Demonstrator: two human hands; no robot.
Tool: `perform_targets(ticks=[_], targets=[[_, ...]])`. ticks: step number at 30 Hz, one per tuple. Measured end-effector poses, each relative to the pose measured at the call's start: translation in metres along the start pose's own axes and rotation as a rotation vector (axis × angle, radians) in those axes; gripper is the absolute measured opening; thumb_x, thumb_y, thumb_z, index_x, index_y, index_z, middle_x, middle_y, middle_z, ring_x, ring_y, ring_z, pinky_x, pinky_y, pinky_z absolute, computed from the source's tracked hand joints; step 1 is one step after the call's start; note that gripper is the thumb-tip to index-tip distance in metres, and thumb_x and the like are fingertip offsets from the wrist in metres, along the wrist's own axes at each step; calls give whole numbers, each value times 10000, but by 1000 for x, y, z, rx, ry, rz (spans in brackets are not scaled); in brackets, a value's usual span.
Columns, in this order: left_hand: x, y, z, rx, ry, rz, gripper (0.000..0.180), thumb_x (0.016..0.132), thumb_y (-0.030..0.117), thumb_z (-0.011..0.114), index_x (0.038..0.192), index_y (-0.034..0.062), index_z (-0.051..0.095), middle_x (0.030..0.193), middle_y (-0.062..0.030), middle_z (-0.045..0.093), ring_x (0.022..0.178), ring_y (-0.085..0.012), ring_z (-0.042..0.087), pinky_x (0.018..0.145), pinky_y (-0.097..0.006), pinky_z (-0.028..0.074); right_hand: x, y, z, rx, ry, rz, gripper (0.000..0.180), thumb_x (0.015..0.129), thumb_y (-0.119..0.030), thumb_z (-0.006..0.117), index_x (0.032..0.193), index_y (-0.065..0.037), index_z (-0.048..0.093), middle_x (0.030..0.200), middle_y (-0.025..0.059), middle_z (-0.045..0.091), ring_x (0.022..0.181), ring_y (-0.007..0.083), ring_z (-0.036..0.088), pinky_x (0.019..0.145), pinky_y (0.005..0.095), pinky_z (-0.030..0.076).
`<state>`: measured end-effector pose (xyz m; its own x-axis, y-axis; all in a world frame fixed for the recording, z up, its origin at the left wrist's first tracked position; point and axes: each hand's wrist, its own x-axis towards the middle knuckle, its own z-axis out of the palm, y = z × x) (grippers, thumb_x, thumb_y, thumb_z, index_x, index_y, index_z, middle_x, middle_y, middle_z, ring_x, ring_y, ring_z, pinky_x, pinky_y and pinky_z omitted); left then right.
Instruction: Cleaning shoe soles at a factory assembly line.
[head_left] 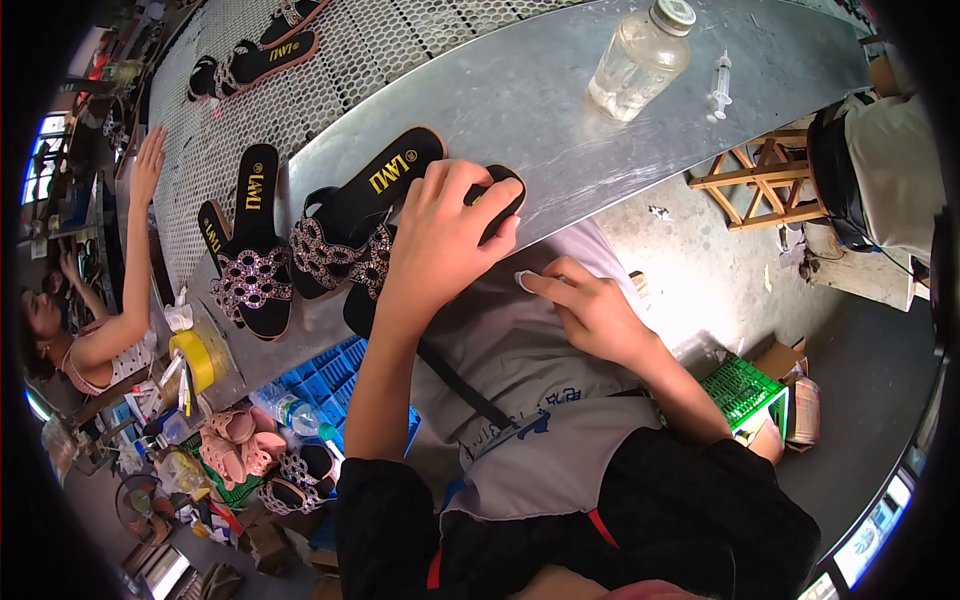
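Note:
My left hand [440, 235] grips a black sandal [374, 268] with a jewelled strap at the edge of the metal table. The fingers cover most of its footbed, while its heel sticks out past them. Over my lap, my right hand [598, 310] pinches a small white piece [523, 281], perhaps cloth or cotton; its kind is unclear. Just left of the held sandal lies a matching sandal [375, 182] with a black footbed and gold lettering. Further left, two more sandals [254, 215] lie overlapping.
A clear glass jar [638, 65] and a syringe [720, 87] stand out on the metal tabletop [520, 120]. Further sandals [265, 62] rest on a perforated conveyor belt [180, 150]. A yellow tape roll [198, 360], blue crate [335, 380] and green crate [742, 392] are nearby. A co-worker's arm [138, 240] reaches at left.

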<state>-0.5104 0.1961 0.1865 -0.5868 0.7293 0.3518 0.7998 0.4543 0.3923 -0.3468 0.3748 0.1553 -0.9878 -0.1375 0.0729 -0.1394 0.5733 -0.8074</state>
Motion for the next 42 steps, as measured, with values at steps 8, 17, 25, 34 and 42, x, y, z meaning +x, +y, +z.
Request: perform_targets(ticks=[8,17,25,34,42], targets=[[-3,-6,0,-60,-9,-24,420,779,171,842,1165,153,678,1114,-74,579,1034,-291,610,856,-435,522,5,0,-1,139,90,-24,505,891,119,591,1358,-62,652,1051,125,599,899,321,678,716,395,544],[1,1,-9,-332,53,-228,570,827,120,858,1316,54,573,1243,-148,606,1135,-319,669,958,-402,567,16,-16,-5,822,164,440,394,1059,-28,607,1448,-22,546,1136,58,632,1070,133,605,950,264,470],[-27,14,-90,-305,550,-253,296,900,-13,737,1190,5,678,1079,-122,715,995,-225,693,915,-336,536,23,-6,14,716,152,204,417,1062,-71,630,1461,-36,517,1143,28,640,1074,105,578,963,258,460],[-152,52,-66,-325,499,-546,165,918,-46,728,787,0,639,796,-107,700,703,-205,668,655,-294,509,-10,31,50,768,-87,402,357,1075,-101,597,1424,-39,548,1084,44,683,1016,104,629,875,252,495],[-146,53,-59,-115,508,-689,118,920,-12,745,820,-2,683,834,-98,720,800,-241,688,724,-332,529,-4,46,57,773,-66,508,326,1094,-127,556,1407,-39,570,1042,18,679,846,53,546,733,216,449]])
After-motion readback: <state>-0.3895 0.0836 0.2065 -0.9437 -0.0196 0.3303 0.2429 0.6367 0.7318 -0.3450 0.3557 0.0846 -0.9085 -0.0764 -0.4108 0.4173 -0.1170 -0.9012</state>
